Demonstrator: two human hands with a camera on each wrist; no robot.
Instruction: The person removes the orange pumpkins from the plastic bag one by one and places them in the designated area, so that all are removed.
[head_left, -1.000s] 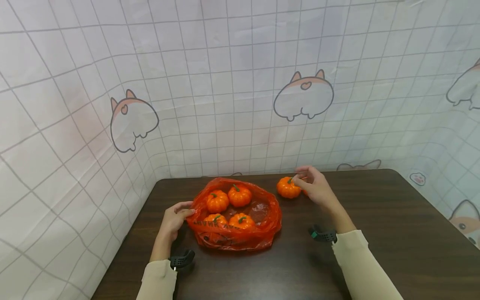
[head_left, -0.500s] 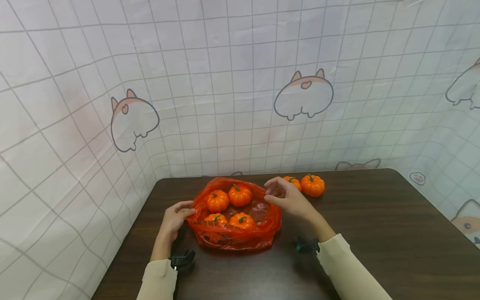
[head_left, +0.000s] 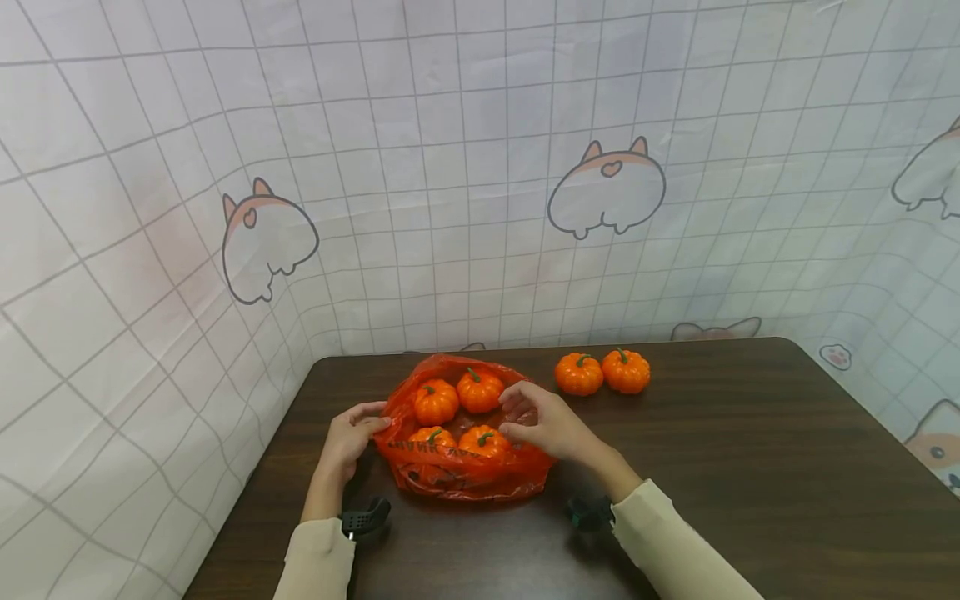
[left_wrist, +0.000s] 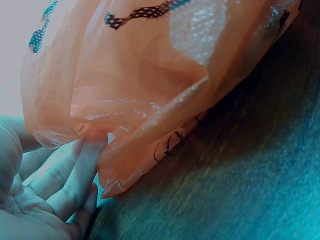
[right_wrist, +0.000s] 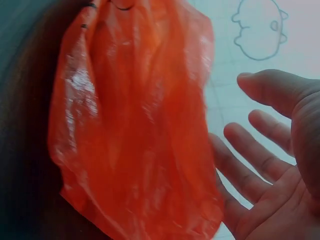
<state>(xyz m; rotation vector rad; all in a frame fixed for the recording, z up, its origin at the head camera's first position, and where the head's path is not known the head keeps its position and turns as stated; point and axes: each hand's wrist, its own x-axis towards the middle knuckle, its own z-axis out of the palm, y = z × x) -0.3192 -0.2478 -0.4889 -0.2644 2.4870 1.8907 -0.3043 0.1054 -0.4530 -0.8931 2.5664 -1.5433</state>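
A red plastic bag [head_left: 472, 479] with dark printing lies with its mouth spread on the table, and several small orange toy pumpkins [head_left: 436, 402] with green stems sit inside. At the left edge of its mouth my left hand [head_left: 348, 437] pinches the plastic between thumb and fingers; the left wrist view shows the fingertips at a fold of the bag [left_wrist: 150, 100]. My right hand [head_left: 551, 425] hovers over the right side of the mouth, fingers loosely bent, holding nothing. In the right wrist view its fingers [right_wrist: 247, 175] are spread beside the bag's outer side.
Two more toy pumpkins, one left [head_left: 578, 374] and one right [head_left: 626, 371], stand side by side at the back of the dark wooden table [head_left: 750, 450]. A white gridded cloth [head_left: 480, 250] with cartoon animals hangs behind the table.
My right hand has moved left and toward me, from the two pumpkins at the back to above the bag's mouth. My left hand and the bag have stayed in place.
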